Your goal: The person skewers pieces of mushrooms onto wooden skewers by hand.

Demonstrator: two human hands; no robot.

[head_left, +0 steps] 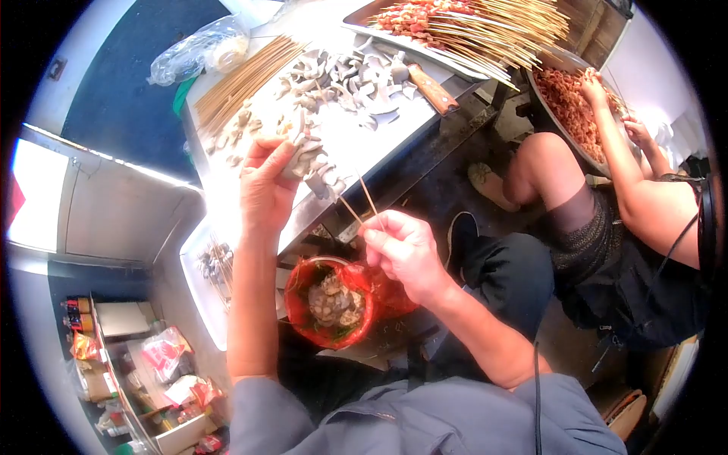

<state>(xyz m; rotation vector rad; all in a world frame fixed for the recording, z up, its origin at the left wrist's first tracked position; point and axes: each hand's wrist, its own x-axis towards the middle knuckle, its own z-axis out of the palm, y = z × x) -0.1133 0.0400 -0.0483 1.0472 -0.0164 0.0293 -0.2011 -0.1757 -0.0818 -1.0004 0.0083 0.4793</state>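
My left hand (267,178) is closed around grey-white food pieces (307,161), which look threaded on a bamboo skewer; I cannot tell their exact kind. My right hand (406,254) pinches the lower ends of two thin bamboo skewers (366,193). One runs up into the pieces at my left hand, while the other points up with a bare shaft. Both hands are over the near edge of the white table (387,144). Beyond them lies a loose heap of similar grey pieces (345,83), with a wooden-handled knife (434,89) beside it.
Bare skewers (246,80) and a plastic bag (205,49) lie left on the table. A tray (485,70) holds meat skewers. Below stands a red-lined bucket (292,299); a white tray (199,292) holds skewers. At right, a co-worker's hands (595,87) work over a meat basin (540,102).
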